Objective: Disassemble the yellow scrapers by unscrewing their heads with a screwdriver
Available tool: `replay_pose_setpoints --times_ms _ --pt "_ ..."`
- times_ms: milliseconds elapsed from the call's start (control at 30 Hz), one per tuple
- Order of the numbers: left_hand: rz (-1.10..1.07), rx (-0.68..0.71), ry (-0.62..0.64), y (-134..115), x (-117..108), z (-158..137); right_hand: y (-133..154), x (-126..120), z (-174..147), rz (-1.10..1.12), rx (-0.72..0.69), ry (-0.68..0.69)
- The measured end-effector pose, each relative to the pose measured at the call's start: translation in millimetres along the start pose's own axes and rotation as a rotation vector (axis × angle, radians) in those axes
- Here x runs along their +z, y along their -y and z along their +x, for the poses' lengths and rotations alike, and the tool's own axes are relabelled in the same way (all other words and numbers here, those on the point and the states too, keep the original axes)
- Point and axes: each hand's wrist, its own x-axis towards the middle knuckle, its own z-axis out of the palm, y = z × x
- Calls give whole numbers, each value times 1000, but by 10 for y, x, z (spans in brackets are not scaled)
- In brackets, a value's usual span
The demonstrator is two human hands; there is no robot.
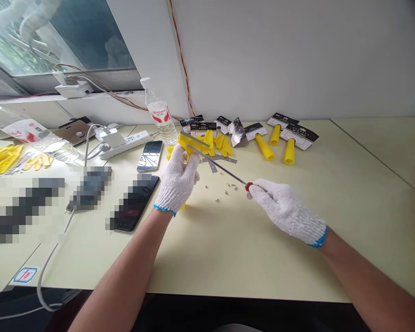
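Yellow scraper (184, 139) in left hand (178, 177), screwdriver (223, 168) applied by right hand (280, 203)

The scraper is gripped in the left hand, head uppermost, over the middle of the desk (245, 258). A grey blade lies along its head, and a little yellow shows below the glove; whether that end rests on the desk cannot be determined. The left hand is closed around the body. The right hand pinches the screwdriver's red handle, its slim shaft slanting up to the left with the tip at the scraper's head. Whether the tip sits in a screw is too small to tell. Both hands wear white knitted gloves with blue cuffs.

Just beyond and below the shaft, small screws (225, 192) lie scattered. Behind them are flat metal blades (224, 159), loose yellow plastic parts (224, 146) and dark printed cards (303, 134). To the right of these lie three yellow handles (289, 152), each beside or touching a card.

Left of the scraper stands a water bottle (162, 115), near a light-edged phone (150, 156) and a power strip (129, 144). A darker phone (140, 207) lies nearer the front. Further left, a second bottle (31, 131) is tilted well over, near more yellow pieces (7, 158).
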Motion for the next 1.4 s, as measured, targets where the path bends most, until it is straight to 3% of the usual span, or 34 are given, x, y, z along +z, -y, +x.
replay_pose_setpoints --times_ms 267,400,567,667,767,867,1000,1100,1200,1300,1400 --pt "-41 -30 2 -45 -8 -1 34 4 -2 14 20 -2" --pt "-195 -151 17 -98 -62 22 7 -29 19 86 86 -91" --pt "-270 -285 144 -166 -139 26 -46 -70 73 314 148 -209" --pt "-104 -376 228 -207 -133 -4 -59 -78 99 252 194 -215" --pt "126 -410 185 -214 -107 -43 -58 -77 111 152 208 -197" --pt "328 -306 121 -176 -110 -65 -12 -80 107 135 232 -149" --pt "498 -165 97 -116 -163 -76 94 -98 95 284 328 -5" --pt "415 -182 163 -133 -182 -93 106 -112 85 221 341 -35" --pt "244 -252 189 -186 -157 -99 50 -121 67 199 244 -56" --pt "90 -232 176 -211 -123 -71 20 -124 43 250 168 4" --pt "-16 -196 136 -190 -107 -25 53 -126 25 223 235 86"
